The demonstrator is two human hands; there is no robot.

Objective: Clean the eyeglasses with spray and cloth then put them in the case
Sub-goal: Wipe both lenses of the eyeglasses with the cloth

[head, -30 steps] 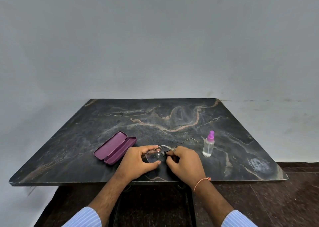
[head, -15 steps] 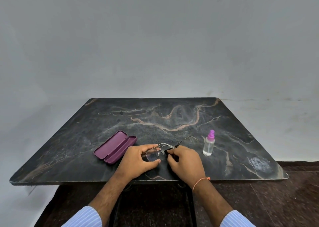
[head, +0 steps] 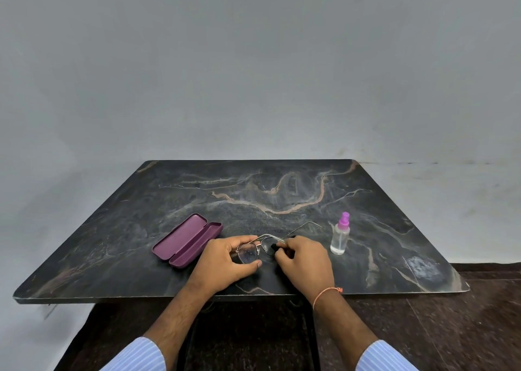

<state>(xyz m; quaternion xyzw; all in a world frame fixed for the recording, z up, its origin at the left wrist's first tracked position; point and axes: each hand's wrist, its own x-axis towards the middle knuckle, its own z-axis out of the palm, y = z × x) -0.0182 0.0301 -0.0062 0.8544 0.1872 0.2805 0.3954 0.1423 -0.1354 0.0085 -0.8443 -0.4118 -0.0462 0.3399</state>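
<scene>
The eyeglasses (head: 255, 248) are held just above the near edge of the dark marbled worktop (head: 282, 190). The left hand (head: 225, 260) grips the frame, forefinger and thumb curled round the left lens. The right hand (head: 306, 260) pinches a small dark cloth (head: 275, 247) against the other lens. Left of the eyeglasses, just beside the left hand, the purple case (head: 187, 239) lies open. Right of the eyeglasses, near the right hand, the spray bottle (head: 340, 236) stands upright with its pink top on.
</scene>
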